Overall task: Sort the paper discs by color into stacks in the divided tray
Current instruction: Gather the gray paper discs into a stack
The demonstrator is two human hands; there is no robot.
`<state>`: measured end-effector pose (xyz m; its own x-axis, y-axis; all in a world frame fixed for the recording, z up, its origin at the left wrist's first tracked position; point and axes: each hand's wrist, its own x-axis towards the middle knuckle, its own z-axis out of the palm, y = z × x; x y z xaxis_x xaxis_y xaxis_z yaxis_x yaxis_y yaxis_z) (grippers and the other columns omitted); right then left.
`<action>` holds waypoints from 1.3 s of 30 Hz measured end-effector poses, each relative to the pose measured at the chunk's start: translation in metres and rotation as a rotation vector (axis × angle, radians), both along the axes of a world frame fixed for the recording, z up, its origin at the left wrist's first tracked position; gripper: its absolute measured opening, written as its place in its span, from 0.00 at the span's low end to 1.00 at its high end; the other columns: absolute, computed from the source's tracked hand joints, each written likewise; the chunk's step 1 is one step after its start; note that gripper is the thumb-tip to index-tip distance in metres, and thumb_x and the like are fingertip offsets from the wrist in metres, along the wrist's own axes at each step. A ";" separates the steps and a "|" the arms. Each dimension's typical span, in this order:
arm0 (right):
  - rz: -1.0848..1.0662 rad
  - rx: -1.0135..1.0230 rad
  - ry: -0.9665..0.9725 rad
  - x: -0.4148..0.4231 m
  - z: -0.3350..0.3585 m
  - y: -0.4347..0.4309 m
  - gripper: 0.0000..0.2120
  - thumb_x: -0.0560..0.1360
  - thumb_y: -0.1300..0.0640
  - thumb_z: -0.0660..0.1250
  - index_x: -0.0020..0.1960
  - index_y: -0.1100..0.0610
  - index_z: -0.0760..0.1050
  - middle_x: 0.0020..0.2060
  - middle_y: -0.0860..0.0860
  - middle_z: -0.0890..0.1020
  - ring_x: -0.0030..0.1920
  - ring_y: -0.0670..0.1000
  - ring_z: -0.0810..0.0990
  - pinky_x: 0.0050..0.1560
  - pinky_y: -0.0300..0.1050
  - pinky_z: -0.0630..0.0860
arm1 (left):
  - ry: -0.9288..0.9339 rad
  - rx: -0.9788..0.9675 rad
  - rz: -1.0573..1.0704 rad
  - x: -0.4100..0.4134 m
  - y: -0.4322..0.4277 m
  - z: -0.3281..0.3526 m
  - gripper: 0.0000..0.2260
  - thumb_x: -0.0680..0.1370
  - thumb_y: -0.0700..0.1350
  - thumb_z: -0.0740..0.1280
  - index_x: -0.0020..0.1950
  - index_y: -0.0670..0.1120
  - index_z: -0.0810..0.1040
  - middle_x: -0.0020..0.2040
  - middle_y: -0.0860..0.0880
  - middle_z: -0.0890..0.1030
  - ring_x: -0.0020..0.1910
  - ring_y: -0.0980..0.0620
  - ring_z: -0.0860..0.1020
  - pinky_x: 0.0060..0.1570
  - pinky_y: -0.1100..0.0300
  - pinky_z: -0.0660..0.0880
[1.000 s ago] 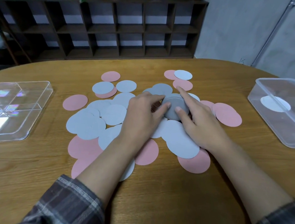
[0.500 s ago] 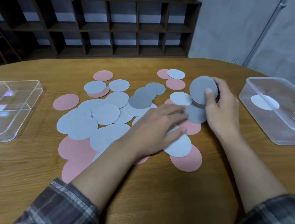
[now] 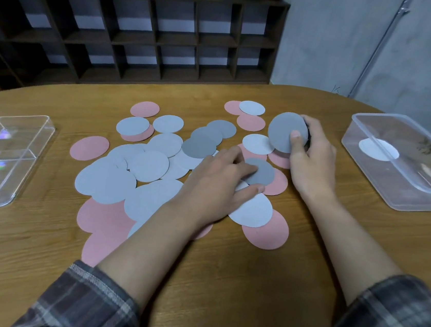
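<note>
Right hand (image 3: pixel 314 158) has left the middle of the pile of discs (image 3: pixel 152 167) and come up to its 2 o'clock, carrying a dark grey disc (image 3: pixel 283 134); thumb pressed on the face, fingers curled behind, disc tilted up off the bench (image 3: pixel 222 285); whether more discs sit behind it I cannot tell.

Left hand (image 3: pixel 217 182) has slid right across the pile; lies flat, fingers straight, tips resting on a second dark grey disc (image 3: pixel 261 174) at the pile's 3 o'clock edge; grips nothing.

Three more dark grey ones (image 3: pixel 206 138) overlap at 12 o'clock; light grey discs (image 3: pixel 104 183) and pink discs (image 3: pixel 90 147) lie loose and mixed around them.

Divided tray (image 3: pixel 7 166) sits well apart at 9 o'clock; glare hides much of its floor, no stack seen in it. Clear tub (image 3: pixel 420 192) at 3 o'clock holds one white disc (image 3: pixel 378 149).

Reading: dark greys are being gathered in hand first; filling the tray looks hardly begun; the carry there crosses the whole pile.
</note>
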<state>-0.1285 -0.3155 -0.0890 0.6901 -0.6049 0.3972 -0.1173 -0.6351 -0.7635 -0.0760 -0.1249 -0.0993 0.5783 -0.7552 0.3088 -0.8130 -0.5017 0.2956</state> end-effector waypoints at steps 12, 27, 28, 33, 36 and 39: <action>0.079 -0.050 -0.088 0.000 0.003 0.014 0.16 0.84 0.60 0.60 0.71 0.57 0.73 0.60 0.53 0.80 0.55 0.49 0.74 0.39 0.18 0.66 | 0.041 -0.173 0.159 -0.006 -0.013 -0.002 0.19 0.74 0.62 0.73 0.55 0.49 0.84 0.51 0.53 0.82 0.52 0.51 0.76 0.47 0.53 0.74; 0.258 0.043 -0.063 0.002 -0.002 0.016 0.17 0.83 0.57 0.60 0.68 0.44 0.75 0.58 0.44 0.81 0.58 0.49 0.78 0.59 0.57 0.78 | -0.042 -0.319 0.100 0.007 -0.001 0.008 0.08 0.84 0.39 0.63 0.62 0.43 0.77 0.51 0.45 0.83 0.51 0.44 0.78 0.48 0.46 0.76; 0.276 0.051 -0.061 0.002 -0.002 0.017 0.17 0.82 0.57 0.60 0.68 0.44 0.75 0.57 0.44 0.81 0.57 0.50 0.78 0.59 0.59 0.78 | -0.020 -0.335 0.112 0.006 0.000 0.009 0.11 0.83 0.39 0.64 0.66 0.44 0.76 0.51 0.45 0.83 0.51 0.45 0.79 0.48 0.47 0.76; 0.360 0.033 -0.028 0.000 -0.001 0.024 0.18 0.84 0.57 0.58 0.71 0.45 0.74 0.61 0.44 0.81 0.59 0.47 0.79 0.59 0.51 0.78 | 0.078 -0.426 0.203 0.009 0.003 0.011 0.19 0.82 0.45 0.70 0.73 0.48 0.76 0.46 0.48 0.85 0.45 0.49 0.81 0.47 0.54 0.78; 0.404 0.040 -0.004 -0.001 -0.001 0.027 0.19 0.85 0.59 0.58 0.71 0.45 0.74 0.64 0.41 0.79 0.61 0.44 0.77 0.61 0.45 0.76 | 0.016 -0.419 0.231 0.011 0.005 0.009 0.16 0.82 0.48 0.69 0.69 0.46 0.81 0.47 0.47 0.87 0.45 0.46 0.82 0.45 0.53 0.77; 0.426 0.020 0.037 -0.001 -0.003 0.028 0.19 0.85 0.57 0.56 0.73 0.43 0.73 0.65 0.42 0.79 0.62 0.44 0.77 0.62 0.47 0.76 | 0.013 -0.419 0.236 0.013 0.004 0.008 0.15 0.82 0.49 0.69 0.67 0.46 0.81 0.47 0.47 0.86 0.45 0.47 0.81 0.43 0.55 0.75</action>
<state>-0.1293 -0.2876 -0.0918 0.8937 -0.2704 0.3580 0.1242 -0.6177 -0.7765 -0.0628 -0.1212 -0.0917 0.7246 -0.4149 0.5503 -0.6862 -0.5076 0.5210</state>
